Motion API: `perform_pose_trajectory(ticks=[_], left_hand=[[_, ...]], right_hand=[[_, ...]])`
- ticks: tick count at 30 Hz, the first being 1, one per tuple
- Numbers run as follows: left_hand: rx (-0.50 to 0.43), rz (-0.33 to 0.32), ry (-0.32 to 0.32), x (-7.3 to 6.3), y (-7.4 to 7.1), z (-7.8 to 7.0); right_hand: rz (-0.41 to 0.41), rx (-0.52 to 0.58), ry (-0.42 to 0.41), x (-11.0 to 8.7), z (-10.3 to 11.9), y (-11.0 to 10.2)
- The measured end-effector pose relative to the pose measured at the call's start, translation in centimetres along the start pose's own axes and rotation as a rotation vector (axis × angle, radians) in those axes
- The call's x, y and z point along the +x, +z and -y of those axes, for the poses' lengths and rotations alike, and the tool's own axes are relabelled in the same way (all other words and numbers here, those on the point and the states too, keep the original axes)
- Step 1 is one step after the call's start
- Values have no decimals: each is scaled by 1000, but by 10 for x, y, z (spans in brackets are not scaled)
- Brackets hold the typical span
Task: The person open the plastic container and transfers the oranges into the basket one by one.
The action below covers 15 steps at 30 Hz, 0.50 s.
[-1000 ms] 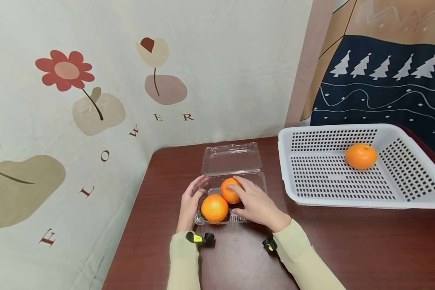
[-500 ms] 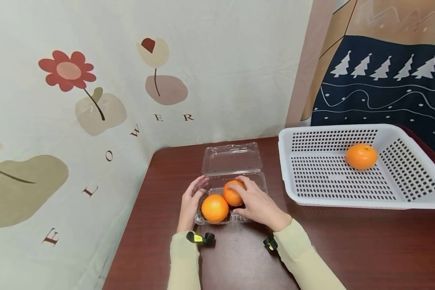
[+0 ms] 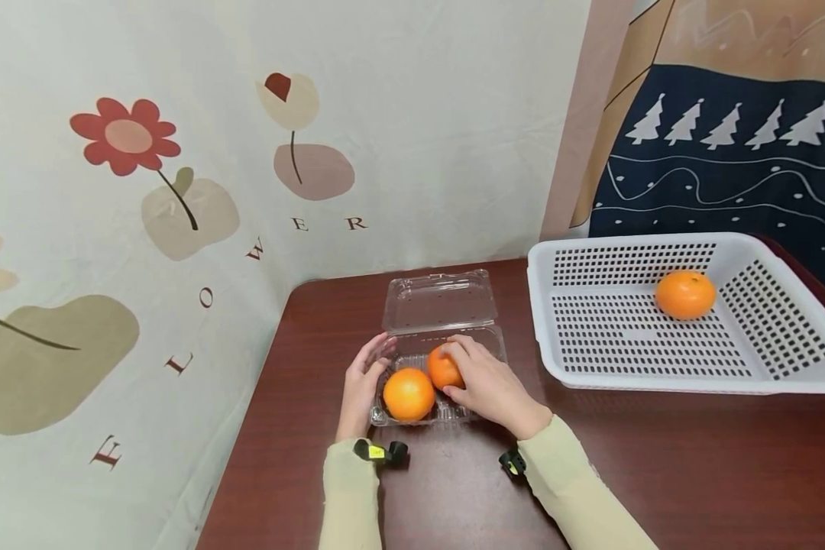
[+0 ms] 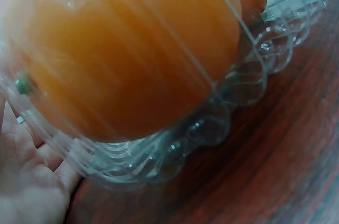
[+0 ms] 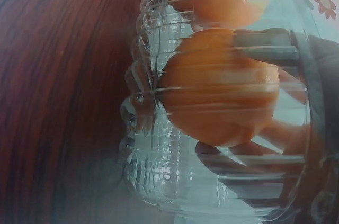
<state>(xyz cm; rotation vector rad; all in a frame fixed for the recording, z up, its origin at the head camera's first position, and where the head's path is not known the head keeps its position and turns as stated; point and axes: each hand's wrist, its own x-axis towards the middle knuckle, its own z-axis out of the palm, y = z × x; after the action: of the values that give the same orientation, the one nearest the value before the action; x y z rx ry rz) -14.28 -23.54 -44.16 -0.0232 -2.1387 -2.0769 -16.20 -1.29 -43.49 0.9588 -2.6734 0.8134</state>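
Note:
Two oranges sit in a clear plastic clamshell box [image 3: 454, 416], whose lid [image 3: 440, 300] lies folded back toward the wall. My right hand [image 3: 491, 386] reaches in from the right and grips the farther orange [image 3: 444, 368]; in the right wrist view, the fingers [image 5: 228, 166] and thumb curve round that orange [image 5: 217, 91] behind the clear wall. The nearer orange [image 3: 409, 394] rests at the box's front left. My left hand [image 3: 360, 386] lies along the box's left side with its fingers extended and loosely bent. In the left wrist view, its palm [image 4: 32, 181] faces the box wall from outside.
A white perforated plastic basket [image 3: 660, 384] stands to the right, with one orange [image 3: 685, 295] inside. The dark red wooden table [image 3: 282, 458] ends at a wall cloth [image 3: 419, 153] printed with flowers. A navy cloth [image 3: 729, 176] hangs behind the basket.
The farther orange has shifted slightly right and nearer within the box, along with my right hand, whose fingers now bend more closely round it. My left hand stays in place.

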Motion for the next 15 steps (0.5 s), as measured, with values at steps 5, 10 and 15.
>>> perform_pose_trajectory(ticks=[5,10,15], left_hand=[[23,-7,-11,1,0,0],[39,-9,-16,1,0,-1],[33,-10,-18,0,0,-2]], right_hand=[[5,-21,19,-1,0,0],[22,-31,31,-1,0,0],[52,-61,23,-2,1,0]])
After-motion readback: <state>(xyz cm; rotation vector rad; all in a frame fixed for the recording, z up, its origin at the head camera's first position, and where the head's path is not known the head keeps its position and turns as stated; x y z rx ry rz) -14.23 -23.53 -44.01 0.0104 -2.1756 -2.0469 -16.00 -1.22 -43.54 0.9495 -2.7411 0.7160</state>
